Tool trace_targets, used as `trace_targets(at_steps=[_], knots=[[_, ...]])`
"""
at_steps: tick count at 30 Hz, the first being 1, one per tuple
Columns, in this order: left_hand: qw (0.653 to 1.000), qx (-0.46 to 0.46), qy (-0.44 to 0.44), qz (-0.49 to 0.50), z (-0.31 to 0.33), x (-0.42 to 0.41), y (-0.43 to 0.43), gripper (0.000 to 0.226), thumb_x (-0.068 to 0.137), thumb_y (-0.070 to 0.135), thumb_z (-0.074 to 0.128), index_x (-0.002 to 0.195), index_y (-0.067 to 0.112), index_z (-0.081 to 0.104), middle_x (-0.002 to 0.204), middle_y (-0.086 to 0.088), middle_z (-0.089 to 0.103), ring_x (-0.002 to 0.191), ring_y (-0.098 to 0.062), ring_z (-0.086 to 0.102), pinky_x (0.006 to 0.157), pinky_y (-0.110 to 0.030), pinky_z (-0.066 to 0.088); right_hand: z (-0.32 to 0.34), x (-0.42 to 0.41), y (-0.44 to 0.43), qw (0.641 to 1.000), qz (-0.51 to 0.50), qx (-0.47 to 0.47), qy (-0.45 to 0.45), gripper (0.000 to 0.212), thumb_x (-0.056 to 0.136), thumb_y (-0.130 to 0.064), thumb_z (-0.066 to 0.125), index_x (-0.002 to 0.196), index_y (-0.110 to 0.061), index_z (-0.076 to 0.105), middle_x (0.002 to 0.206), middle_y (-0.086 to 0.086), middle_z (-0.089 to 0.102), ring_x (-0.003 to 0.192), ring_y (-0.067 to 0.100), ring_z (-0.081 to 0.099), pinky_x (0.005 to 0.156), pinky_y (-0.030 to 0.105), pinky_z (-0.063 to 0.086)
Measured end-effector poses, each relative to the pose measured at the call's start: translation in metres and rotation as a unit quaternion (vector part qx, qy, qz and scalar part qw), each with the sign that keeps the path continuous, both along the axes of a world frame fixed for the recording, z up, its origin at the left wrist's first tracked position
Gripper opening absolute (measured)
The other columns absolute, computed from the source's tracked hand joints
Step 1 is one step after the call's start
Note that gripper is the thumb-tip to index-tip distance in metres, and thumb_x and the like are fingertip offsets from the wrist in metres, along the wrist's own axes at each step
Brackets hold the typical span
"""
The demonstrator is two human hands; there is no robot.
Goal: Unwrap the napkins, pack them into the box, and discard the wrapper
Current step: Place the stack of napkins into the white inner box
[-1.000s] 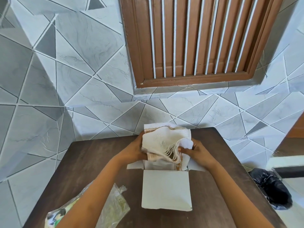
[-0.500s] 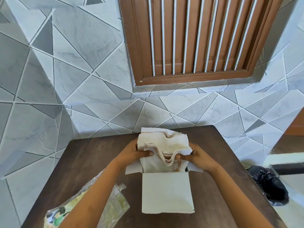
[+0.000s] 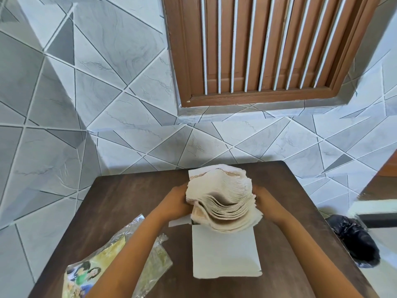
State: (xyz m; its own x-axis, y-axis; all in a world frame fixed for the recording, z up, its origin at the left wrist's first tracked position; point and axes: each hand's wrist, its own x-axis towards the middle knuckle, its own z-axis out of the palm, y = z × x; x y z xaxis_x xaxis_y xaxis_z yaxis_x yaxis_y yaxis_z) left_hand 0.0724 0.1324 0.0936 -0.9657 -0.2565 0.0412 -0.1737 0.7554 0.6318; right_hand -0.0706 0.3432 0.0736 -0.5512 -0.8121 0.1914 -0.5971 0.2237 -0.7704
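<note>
A thick stack of cream napkins (image 3: pixel 223 198) with a brown lace edge is bent and fanned over the open top of a white cardboard box (image 3: pixel 225 252) on the dark wooden table (image 3: pixel 120 203). My left hand (image 3: pixel 176 201) grips the stack's left side and my right hand (image 3: pixel 265 203) grips its right side. The lower napkin edges reach into the box mouth; how deep they sit is hidden. The clear plastic wrapper (image 3: pixel 120 263) with a printed picture lies flat at the table's front left, partly under my left forearm.
A tiled wall and a brown barred window (image 3: pixel 264 48) stand behind the table. On the floor to the right lies a black plastic bag (image 3: pixel 354 241). A white ledge (image 3: pixel 373 208) juts in at the right edge.
The stack has bent and fanned out more, with its layered edges now facing me. Both hands kept their hold at its sides and pushed it lower against the box mouth.
</note>
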Motion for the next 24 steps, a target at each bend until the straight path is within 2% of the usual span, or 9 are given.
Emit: trace_targets(at_steps=[3, 6, 9, 11, 14, 16, 19, 22, 24], knots=[[0.999, -0.033, -0.04, -0.008, 0.004, -0.007, -0.003, 0.037, 0.078, 0.016, 0.069, 0.113, 0.009, 0.06, 0.116, -0.008, 0.065, 0.104, -0.022, 0.061, 0.076, -0.019, 0.038, -0.001, 0.0, 0.0, 1.0, -0.007, 0.014, -0.012, 0.014, 0.071, -0.015, 0.052, 0.076, -0.011, 0.064, 0.071, -0.015, 0.065, 0.069, -0.005, 0.051, 0.063, 0.029, 0.049], [0.995, -0.074, -0.057, -0.028, 0.006, -0.008, -0.001, 0.031, 0.079, 0.021, 0.067, 0.107, 0.007, 0.063, 0.11, -0.012, 0.067, 0.1, -0.024, 0.062, 0.079, -0.021, 0.04, 0.001, 0.001, -0.001, 0.999, -0.003, 0.036, 0.012, 0.013, 0.073, -0.016, 0.049, 0.064, -0.024, 0.055, 0.059, -0.015, 0.059, 0.059, -0.003, 0.046, 0.058, 0.021, 0.04], [0.963, -0.227, -0.135, -0.061, -0.001, -0.008, 0.007, 0.034, 0.087, 0.03, 0.054, 0.114, 0.011, 0.059, 0.111, -0.011, 0.065, 0.111, -0.025, 0.056, 0.115, -0.037, 0.021, -0.005, 0.001, -0.006, 0.99, 0.009, 0.066, 0.124, 0.009, 0.078, -0.012, 0.057, 0.079, -0.009, 0.065, 0.08, 0.001, 0.069, 0.071, 0.013, 0.057, 0.071, 0.022, 0.04], [0.948, -0.262, -0.171, -0.06, -0.009, -0.008, 0.012, 0.046, 0.086, 0.041, 0.053, 0.128, 0.02, 0.05, 0.123, -0.006, 0.06, 0.122, -0.02, 0.049, 0.119, -0.042, 0.005, -0.008, -0.002, -0.009, 0.98, 0.016, 0.1, 0.173, 0.011, 0.08, -0.009, 0.059, 0.088, -0.007, 0.066, 0.093, 0.009, 0.071, 0.083, 0.022, 0.061, 0.08, 0.018, 0.035], [0.961, -0.218, -0.161, -0.058, -0.008, -0.007, 0.013, 0.064, 0.075, 0.051, 0.059, 0.132, 0.027, 0.046, 0.13, -0.003, 0.056, 0.126, -0.018, 0.045, 0.116, -0.041, 0.006, -0.006, -0.003, -0.009, 0.985, 0.039, 0.105, 0.127, 0.009, 0.077, -0.01, 0.056, 0.082, -0.004, 0.062, 0.086, 0.012, 0.068, 0.077, 0.027, 0.059, 0.07, 0.034, 0.049], [0.989, -0.095, -0.108, -0.038, -0.005, -0.001, 0.012, 0.072, 0.065, 0.045, 0.064, 0.131, 0.024, 0.045, 0.129, -0.001, 0.056, 0.122, -0.018, 0.049, 0.113, -0.037, 0.022, -0.008, -0.003, -0.006, 0.992, 0.029, 0.098, 0.078, 0.014, 0.079, -0.009, 0.056, 0.092, -0.005, 0.059, 0.091, 0.009, 0.068, 0.082, 0.025, 0.06, 0.073, 0.044, 0.05], [0.997, 0.08, 0.002, -0.017, 0.002, 0.007, 0.008, 0.077, 0.066, 0.025, 0.078, 0.132, 0.03, 0.038, 0.127, 0.01, 0.056, 0.113, -0.012, 0.055, 0.097, -0.028, 0.047, -0.007, 0.005, 0.002, 0.999, 0.005, 0.05, -0.017, 0.041, 0.082, -0.013, 0.061, 0.12, -0.014, 0.045, 0.11, -0.002, 0.063, 0.1, 0.018, 0.06, 0.085, 0.034, 0.051], [0.996, 0.081, 0.031, -0.021, 0.004, 0.008, 0.004, 0.074, 0.07, 0.021, 0.077, 0.132, 0.032, 0.038, 0.123, 0.016, 0.056, 0.111, -0.004, 0.054, 0.091, -0.017, 0.04, 0.002, 0.01, 0.008, 0.995, 0.029, 0.009, -0.092, 0.081, 0.076, -0.01, 0.07, 0.137, -0.031, 0.021, 0.121, -0.019, 0.052, 0.109, 0.004, 0.056, 0.081, 0.02, 0.053], [0.995, 0.081, 0.045, -0.028, 0.006, 0.004, 0.003, 0.066, 0.071, 0.02, 0.075, 0.129, 0.031, 0.045, 0.123, 0.013, 0.059, 0.11, -0.004, 0.055, 0.091, -0.018, 0.04, 0.007, 0.01, 0.007, 0.993, 0.042, -0.001, -0.112, 0.095, 0.068, -0.013, 0.077, 0.137, -0.041, 0.018, 0.125, -0.026, 0.049, 0.107, -0.005, 0.056, 0.074, 0.017, 0.053]])
